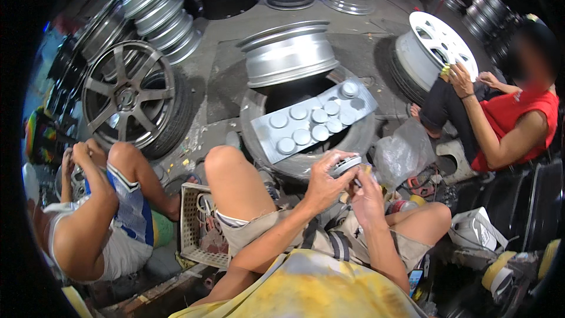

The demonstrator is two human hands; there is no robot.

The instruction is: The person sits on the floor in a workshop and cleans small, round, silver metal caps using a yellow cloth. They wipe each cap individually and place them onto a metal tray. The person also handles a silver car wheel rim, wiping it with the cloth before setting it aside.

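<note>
My left hand (322, 184) grips a grey round cap (345, 165) above my lap. My right hand (366, 195) is closed beside the cap, pinching a small yellowish piece (366, 171) against its edge; this piece is partly hidden by my fingers. Just beyond my hands, a silver board (266, 133) with several round grey caps (300, 136) lies tilted across a tire (359, 141). A bare silver wheel rim (289, 59) rests at the back of that tire.
A co-worker in red (518, 129) works on a white wheel (412, 59) at right; another person (112, 218) sits at left. A plastic crate (194, 247) stands beside my leg. A dark spoked wheel (126, 100), stacked rims (165, 35) and a plastic bag (400, 159) surround the area.
</note>
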